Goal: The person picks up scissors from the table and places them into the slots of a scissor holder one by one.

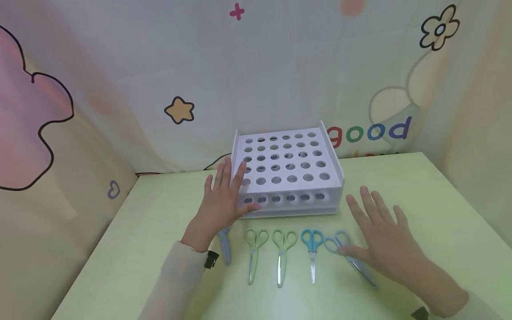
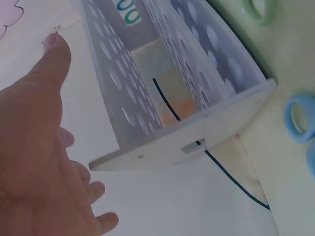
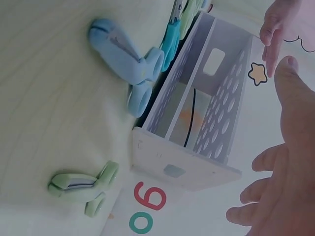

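A white rack (image 1: 286, 206) with rows of round holes stands at the back of the table. My left hand (image 1: 218, 202) is held palm down with spread fingers, overlapping the rack's front left corner; it holds nothing. My right hand (image 1: 384, 235), also spread and holding nothing, hovers right of the rack, its thumb overlapping light blue scissors (image 1: 360, 269). Along the front lie two pairs of green scissors (image 1: 254, 262) and a blue pair with bare blades (image 1: 313, 262). Below my left hand lie blue-grey scissors (image 1: 226, 246), handles hidden. Further green scissors (image 3: 78, 187) appear in the right wrist view.
The light green table (image 1: 132, 258) ends at a printed cloth (image 1: 280, 80) behind the rack and at both sides. A thin dark line (image 2: 231, 174) shows behind the rack. The rack's upright side panel (image 2: 187, 132) has a slot.
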Action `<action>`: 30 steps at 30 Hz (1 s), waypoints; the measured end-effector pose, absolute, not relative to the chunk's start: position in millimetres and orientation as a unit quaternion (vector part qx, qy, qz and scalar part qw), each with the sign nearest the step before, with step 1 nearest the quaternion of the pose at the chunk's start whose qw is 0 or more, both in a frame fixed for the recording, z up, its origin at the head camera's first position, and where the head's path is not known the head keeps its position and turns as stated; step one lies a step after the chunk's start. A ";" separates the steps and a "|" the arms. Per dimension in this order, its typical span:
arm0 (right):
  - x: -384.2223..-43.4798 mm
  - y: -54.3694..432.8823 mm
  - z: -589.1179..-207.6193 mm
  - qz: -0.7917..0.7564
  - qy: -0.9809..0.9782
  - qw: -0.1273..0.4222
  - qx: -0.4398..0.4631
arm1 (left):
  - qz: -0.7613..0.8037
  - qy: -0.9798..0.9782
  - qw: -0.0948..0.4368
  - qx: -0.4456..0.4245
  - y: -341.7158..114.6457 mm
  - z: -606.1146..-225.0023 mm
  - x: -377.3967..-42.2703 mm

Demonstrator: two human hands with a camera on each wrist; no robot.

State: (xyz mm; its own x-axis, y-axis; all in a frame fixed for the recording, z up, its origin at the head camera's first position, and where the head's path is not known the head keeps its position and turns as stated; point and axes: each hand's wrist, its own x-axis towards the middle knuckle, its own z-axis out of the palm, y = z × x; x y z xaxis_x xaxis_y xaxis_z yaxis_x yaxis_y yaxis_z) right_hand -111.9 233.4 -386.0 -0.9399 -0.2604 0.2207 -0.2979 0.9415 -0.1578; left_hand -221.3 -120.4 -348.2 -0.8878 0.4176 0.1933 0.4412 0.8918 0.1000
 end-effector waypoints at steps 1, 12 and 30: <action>-112.1 234.3 -386.9 0.092 -0.981 0.100 0.142 | -0.072 -0.968 0.083 -0.224 -121.2 -347.9 -224.4; -114.5 245.6 -394.4 0.091 -0.980 0.106 0.140 | -0.083 -0.969 0.073 -0.223 -126.1 -346.4 -255.3; -135.8 292.4 -394.8 0.139 -0.975 0.103 0.140 | -0.108 -0.977 0.040 -0.177 -121.2 -349.2 -267.7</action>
